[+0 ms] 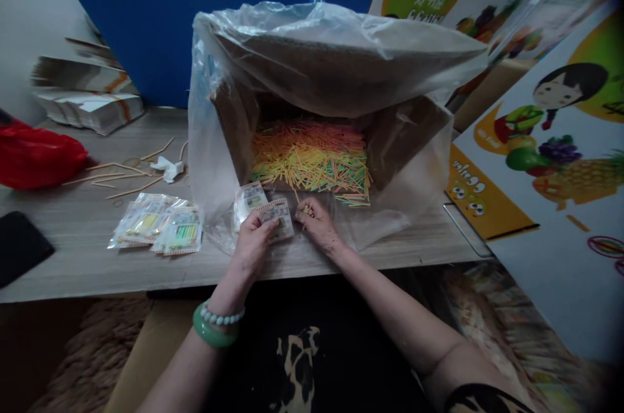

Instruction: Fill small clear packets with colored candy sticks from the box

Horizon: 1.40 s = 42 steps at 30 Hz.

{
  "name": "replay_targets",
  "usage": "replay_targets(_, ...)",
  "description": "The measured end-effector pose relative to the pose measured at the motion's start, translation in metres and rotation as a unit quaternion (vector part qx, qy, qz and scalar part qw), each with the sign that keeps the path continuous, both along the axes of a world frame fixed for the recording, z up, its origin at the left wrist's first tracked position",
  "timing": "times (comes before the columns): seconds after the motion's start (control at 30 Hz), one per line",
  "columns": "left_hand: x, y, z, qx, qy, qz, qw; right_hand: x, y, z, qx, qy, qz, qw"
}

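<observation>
Packet (283,213): small, flat and printed, just below the centre of the frame, its face tilted up towards us, probably so that we can look straight at it.
Left hand (252,245): grasping the packet, thumb across its face and fingers behind, a grip that we think steadies so thin a thing and leaves its right side uncovered.
Right hand (319,227): closed around a few thin sticks (308,210), only their ends showing; it sits just beside the packet, perhaps so that we can watch both hands at once.
Packet stack (247,199): just beyond the left hand and partly hidden by it, close enough, we judge, for an easy reach.
Stick heap (307,162): loose pink, orange, yellow and green pieces at the centre of the frame, lying inside the cardboard box (397,140), whose opening faces us, presumably for access.
Plastic liner (439,49): draped over the box's sides, seemingly to contain loose pieces.
Packet pile (146,221): overlapping at the left on the worktop (92,276), coloured pieces visible inside, apart from the stack, likely to prevent mixing.
Red bag (39,156): far left, well away from our hands, which seems to leave elbow room.
</observation>
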<state>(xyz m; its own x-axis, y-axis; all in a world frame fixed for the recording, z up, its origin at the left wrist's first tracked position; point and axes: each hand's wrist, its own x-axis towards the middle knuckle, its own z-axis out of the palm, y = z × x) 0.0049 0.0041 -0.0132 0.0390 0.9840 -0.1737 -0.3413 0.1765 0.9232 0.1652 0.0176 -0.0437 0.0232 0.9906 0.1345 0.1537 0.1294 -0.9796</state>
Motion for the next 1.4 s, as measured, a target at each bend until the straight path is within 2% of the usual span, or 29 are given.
replay_targets(0.13, 0.007, -0.003, -0.005, -0.039, -0.009, -0.037, 0.999, 0.002, -0.001, -0.003, -0.015, -0.019, -0.001, 1.0)
replay_targets(0.3, 0.008, 0.001, -0.005, -0.049, -0.009, -0.092, 0.995, 0.003, 0.0, -0.004, 0.021, -0.079, 0.028, 0.996)
replay_targets(0.4, 0.003, 0.001, -0.006, -0.053, 0.013, -0.094, 0.994, 0.006, 0.004, -0.001, 0.015, -0.011, -0.002, 1.0)
replay_targets(0.5, -0.001, 0.0, -0.008, -0.035, 0.045, -0.08, 0.995, 0.01, 0.006, 0.012, 0.004, 0.092, -0.022, 0.995)
replay_targets(0.6, -0.004, -0.001, -0.009, 0.007, 0.11, -0.064, 0.992, 0.008, 0.005, 0.037, -0.001, 0.155, -0.012, 0.988)
replay_targets(0.73, -0.004, -0.002, -0.01, 0.099, 0.22, -0.071, 0.968, -0.004, 0.0, 0.066, 0.022, 0.197, 0.001, 0.98)
replay_targets(0.9, -0.001, -0.006, -0.004, 0.049, 0.23, -0.066, 0.97, -0.022, -0.005, 0.082, 0.057, 0.218, 0.017, 0.974)
replay_targets(1.1, 0.003, -0.008, 0.009, -0.012, 0.176, -0.089, 0.98, -0.038, -0.007, 0.08, 0.076, 0.238, 0.047, 0.967)
replay_targets(1.23, -0.001, -0.008, 0.012, -0.049, 0.138, -0.106, 0.983, -0.036, -0.01, 0.071, 0.053, 0.183, 0.054, 0.98)
replay_targets(1.4, -0.004, -0.009, 0.014, -0.057, 0.088, -0.132, 0.986, -0.023, -0.017, 0.066, 0.043, 0.119, 0.06, 0.99)
